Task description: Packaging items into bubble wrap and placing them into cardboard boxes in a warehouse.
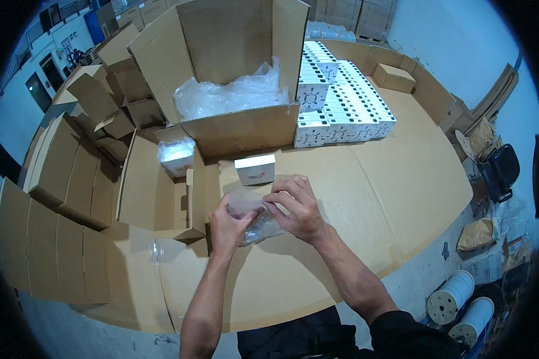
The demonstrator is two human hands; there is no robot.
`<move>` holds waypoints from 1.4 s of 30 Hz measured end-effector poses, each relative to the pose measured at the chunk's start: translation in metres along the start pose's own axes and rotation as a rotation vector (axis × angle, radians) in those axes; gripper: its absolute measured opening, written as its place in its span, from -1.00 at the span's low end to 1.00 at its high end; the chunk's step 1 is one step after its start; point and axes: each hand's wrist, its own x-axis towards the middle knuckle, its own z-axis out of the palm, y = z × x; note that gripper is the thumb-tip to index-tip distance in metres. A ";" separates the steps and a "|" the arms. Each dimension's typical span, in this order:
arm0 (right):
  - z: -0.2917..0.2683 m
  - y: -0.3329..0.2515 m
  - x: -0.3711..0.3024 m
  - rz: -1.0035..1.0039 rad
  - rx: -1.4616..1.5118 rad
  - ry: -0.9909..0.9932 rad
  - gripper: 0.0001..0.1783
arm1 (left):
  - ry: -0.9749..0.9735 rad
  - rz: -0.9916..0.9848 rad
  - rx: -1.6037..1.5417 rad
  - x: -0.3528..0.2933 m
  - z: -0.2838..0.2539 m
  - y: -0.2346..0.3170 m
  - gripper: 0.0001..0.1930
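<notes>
My left hand [227, 227] is closed on a clear plastic bag [242, 201]. At the bag's upper right edge, the fingertips of my right hand [299, 209] pinch the film. Part of the bag hangs crumpled below my hands. A small white box [255, 171] stands on the cardboard-covered table [365, 221] just beyond them. To the left is an open cardboard carton [139, 197], where a white box wrapped in clear plastic [177, 157] sits at the far end.
Behind stands a large open carton [239, 133] with a heap of clear plastic bags [233, 96]. White patterned boxes [347, 102] are stacked at the back right, near a small brown box [394, 78]. Folded cartons [48, 251] line the left. Cable spools [452, 296] rest on the floor, lower right.
</notes>
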 end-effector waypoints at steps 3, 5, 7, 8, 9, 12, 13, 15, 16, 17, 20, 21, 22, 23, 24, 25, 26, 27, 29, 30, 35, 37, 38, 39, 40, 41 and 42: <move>-0.005 0.002 0.001 -0.057 -0.049 -0.062 -0.74 | -0.021 -0.024 0.026 -0.002 -0.001 0.005 -0.48; -0.006 0.001 0.004 -0.066 -0.074 -0.053 -0.74 | -0.031 -0.031 0.030 -0.003 -0.003 0.003 -0.46; -0.008 -0.002 0.008 -0.075 -0.103 -0.044 -0.73 | -0.056 -0.004 -0.023 -0.002 -0.002 -0.002 -0.44; -0.010 -0.005 0.010 -0.049 -0.155 -0.044 -0.73 | -0.056 -0.004 -0.024 -0.002 -0.002 -0.003 -0.44; -0.012 -0.007 0.010 -0.022 -0.208 -0.044 -0.72 | -0.065 0.004 -0.025 -0.002 -0.001 -0.003 -0.43; -0.007 0.002 0.001 -0.034 -0.166 -0.158 -0.72 | -0.083 0.004 -0.025 -0.002 0.000 -0.006 -0.42; -0.005 0.002 0.001 -0.034 -0.164 -0.158 -0.72 | -0.092 -0.003 -0.024 -0.002 0.000 -0.007 -0.41; -0.002 0.001 0.003 -0.030 -0.091 -0.136 -0.75 | -0.087 0.001 -0.014 -0.002 -0.002 -0.004 -0.42; -0.002 0.002 0.002 -0.029 -0.093 -0.136 -0.75 | -0.083 0.006 -0.005 -0.002 -0.002 -0.003 -0.42; -0.002 0.003 0.001 -0.017 -0.076 -0.147 -0.74 | -0.084 0.007 -0.006 -0.002 -0.002 -0.003 -0.42; -0.004 0.004 -0.001 0.021 -0.074 -0.175 -0.71 | -0.106 0.006 0.009 -0.001 0.003 -0.004 -0.44; -0.004 0.002 0.001 0.040 -0.077 -0.188 -0.69 | -0.098 0.030 -0.018 -0.002 0.002 -0.005 -0.46; -0.004 0.000 0.003 0.038 -0.074 -0.186 -0.69 | -0.090 0.054 -0.044 -0.002 0.001 -0.006 -0.47; -0.005 -0.003 0.004 0.061 -0.060 -0.219 -0.67 | -0.087 0.054 -0.041 -0.002 0.000 -0.007 -0.47; -0.005 -0.005 0.006 0.086 -0.048 -0.253 -0.65 | -0.083 0.058 -0.072 -0.003 0.000 -0.009 -0.47; -0.005 -0.007 0.007 0.086 -0.046 -0.253 -0.65 | -0.079 0.061 -0.102 -0.003 -0.001 -0.010 -0.47; -0.005 -0.010 0.008 0.136 0.037 -0.228 -0.70 | -0.078 0.060 -0.101 -0.003 -0.003 -0.009 -0.47; -0.007 -0.010 0.008 0.188 0.111 -0.201 -0.75 | -0.111 0.030 -0.072 -0.003 -0.003 -0.004 -0.45; -0.007 0.004 0.004 0.210 0.108 -0.248 -0.81 | -0.149 0.005 -0.046 -0.003 0.000 -0.001 -0.43; -0.005 0.006 0.007 0.222 0.122 -0.298 -0.85 | -0.175 0.032 -0.132 -0.004 -0.001 -0.002 -0.39; -0.004 0.003 0.017 0.301 0.308 -0.331 -0.86 | -0.293 0.052 -0.148 -0.007 -0.013 -0.003 -0.31; -0.006 0.005 0.020 0.311 0.355 -0.359 -0.83 | -0.339 -0.023 -0.219 -0.006 -0.013 -0.002 -0.30; -0.006 0.006 0.020 0.272 0.338 -0.343 -0.78 | -0.341 -0.020 -0.221 -0.006 -0.012 -0.001 -0.30; -0.007 0.005 0.023 0.230 0.326 -0.329 -0.73 | -0.309 -0.022 -0.258 -0.008 -0.012 0.000 -0.30; -0.009 0.004 0.026 0.228 0.326 -0.328 -0.73 | -0.277 -0.024 -0.294 -0.009 -0.012 0.000 -0.30; -0.013 0.002 0.030 0.213 0.325 -0.328 -0.68 | -0.276 -0.022 -0.294 -0.008 -0.012 -0.004 -0.30; -0.015 0.000 0.033 0.199 0.323 -0.327 -0.63 | -0.280 -0.019 -0.269 -0.006 -0.012 -0.008 -0.30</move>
